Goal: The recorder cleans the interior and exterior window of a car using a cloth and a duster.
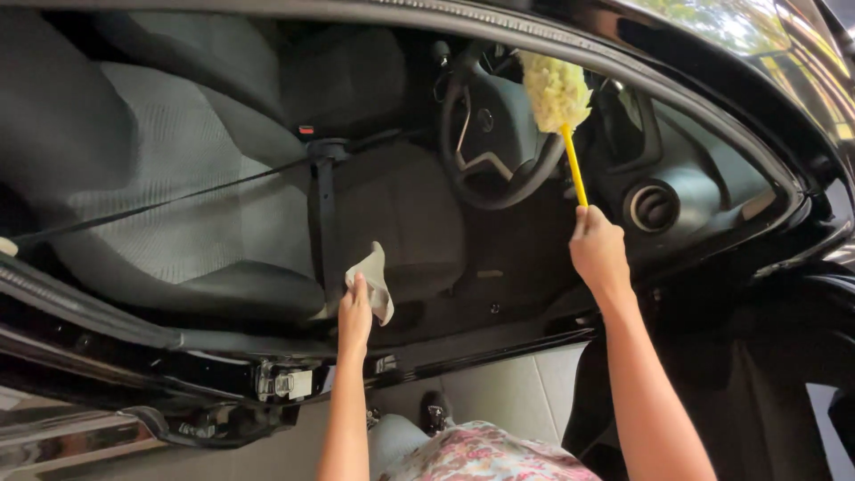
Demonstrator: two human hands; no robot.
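Ref. landmark: steering wheel point(494, 134), seen through the open driver-side door of a dark car.

Right hand point(598, 251): below and to the right of the wheel, arm extended into the cabin. Fingers clenched round the lower end of a thin yellow handle; grip is at the far end, which gives max. reach without the person leaning in. Handle runs up and slightly left to the yellow microfibre duster point(556, 89), whose fluffy head sits at the wheel's upper right rim, overlapping it in view. Whether the head is touching the rim or the dash behind it: cannot tell. Round air vent point(652, 207) lies right of the wheel, just right of the handle, not touched.

Left hand point(354, 313): well left of and below the wheel, at the front edge of the driver's seat point(214, 205). Fingers grasping a small pale cloth point(374, 278), pinched at one part so the rest stands up and folds over loosely. Cloth appears held off to the side, apart from the duster. Contact with seat or sill: cannot tell.

Other items: seat belt strap point(178, 198) drawn across the seat, left of the wheel; door sill point(463, 352) below the wheel; tiled floor point(517, 392) beneath; floral garment point(485, 454) of the person at bottom edge.
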